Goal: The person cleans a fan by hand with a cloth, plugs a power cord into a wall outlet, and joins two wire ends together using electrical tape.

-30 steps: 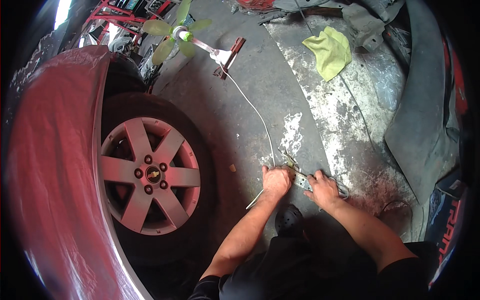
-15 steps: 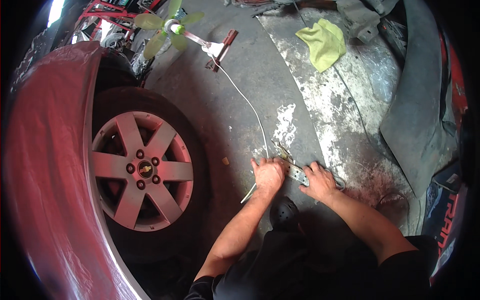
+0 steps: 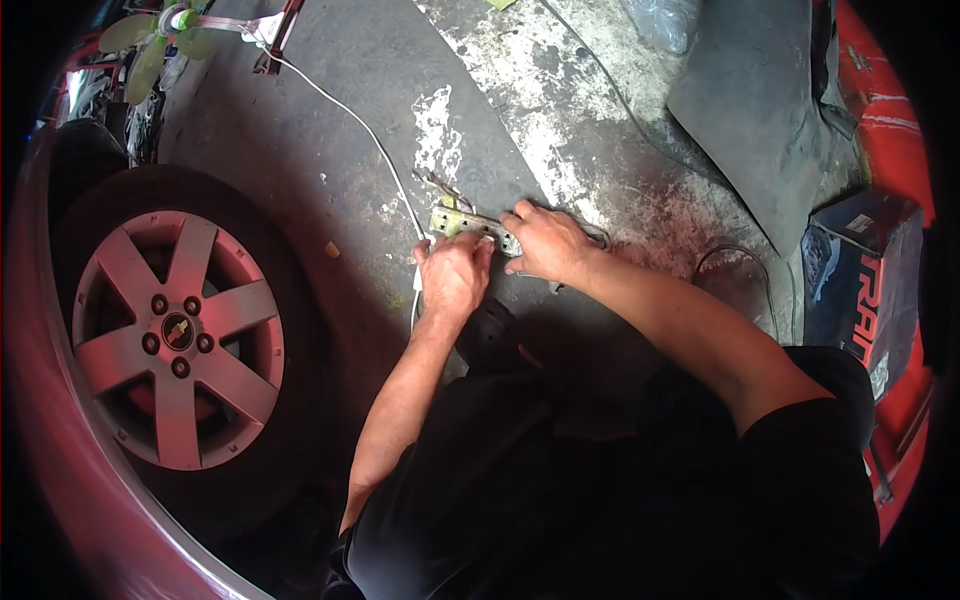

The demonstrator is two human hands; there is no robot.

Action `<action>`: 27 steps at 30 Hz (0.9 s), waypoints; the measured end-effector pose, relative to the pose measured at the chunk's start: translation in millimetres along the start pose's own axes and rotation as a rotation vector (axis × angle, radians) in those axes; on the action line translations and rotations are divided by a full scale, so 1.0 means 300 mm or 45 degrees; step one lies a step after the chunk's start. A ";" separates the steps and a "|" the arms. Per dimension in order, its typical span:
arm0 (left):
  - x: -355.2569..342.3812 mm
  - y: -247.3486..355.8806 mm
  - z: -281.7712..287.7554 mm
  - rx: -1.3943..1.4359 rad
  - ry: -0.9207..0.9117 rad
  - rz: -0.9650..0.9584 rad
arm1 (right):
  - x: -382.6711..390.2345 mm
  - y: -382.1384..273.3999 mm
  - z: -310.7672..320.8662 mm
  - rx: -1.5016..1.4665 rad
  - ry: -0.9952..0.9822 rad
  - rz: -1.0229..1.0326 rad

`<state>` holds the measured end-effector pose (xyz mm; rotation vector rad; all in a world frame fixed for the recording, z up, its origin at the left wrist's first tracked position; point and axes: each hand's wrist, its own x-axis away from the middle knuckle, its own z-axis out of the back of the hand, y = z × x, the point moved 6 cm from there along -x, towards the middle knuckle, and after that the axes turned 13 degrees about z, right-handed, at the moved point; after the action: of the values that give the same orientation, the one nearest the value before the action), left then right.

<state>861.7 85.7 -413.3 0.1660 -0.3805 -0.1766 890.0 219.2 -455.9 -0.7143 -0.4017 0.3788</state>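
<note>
A worn, dirty power strip (image 3: 463, 222) with a row of sockets lies on the grey floor in front of me. My right hand (image 3: 548, 243) is closed over its right end, fingers on the top and far side. Curled on the near edge of the strip is my left hand (image 3: 455, 272), its fingertips closed around something small and pale, mostly hidden. A white cord (image 3: 375, 140) runs from the fan at the far left down to the left hand and on past its wrist.
A green-bladed fan (image 3: 170, 22) stands at the far left. A car wheel (image 3: 177, 330) under a reddish fender (image 3: 50, 380) is close on my left. At right are a dark panel (image 3: 740, 110) and a dark box (image 3: 855, 285). My dark shoe (image 3: 488, 338) is just below the hands.
The view has shifted right and down, so fan and wheel sit further left. My left hand has moved from the strip's left end onto its near edge, toward the right hand, uncovering sockets.
</note>
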 end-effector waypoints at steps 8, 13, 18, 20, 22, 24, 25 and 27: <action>-0.010 0.048 -0.054 -0.230 0.119 -0.097 | 0.029 0.008 0.090 0.073 -0.105 -0.092; 0.009 0.133 -0.127 -0.616 0.011 -0.122 | 0.061 0.030 0.037 0.114 -0.023 -0.046; 0.025 0.144 -0.140 -0.441 -0.066 -0.067 | 0.099 0.021 0.036 0.176 -0.119 -0.044; 0.023 0.126 -0.120 -0.437 -0.027 -0.041 | 0.085 -0.001 0.046 0.198 -0.102 -0.010; 0.029 0.119 -0.106 -0.475 -0.020 -0.015 | 0.082 -0.008 0.051 0.157 -0.084 -0.028; 0.035 0.131 -0.074 -0.449 -0.009 -0.005 | 0.082 0.001 0.055 0.150 -0.070 -0.030; 0.040 0.135 -0.063 -0.425 -0.011 0.007 | 0.082 0.008 0.052 0.134 -0.063 -0.033; 0.040 0.141 -0.036 -0.410 -0.067 0.040 | 0.072 0.018 0.051 0.120 -0.062 -0.041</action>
<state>882.9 125.7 -410.8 -0.1621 -0.4015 -0.2093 900.0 241.4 -444.3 -0.6073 -0.4379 0.3830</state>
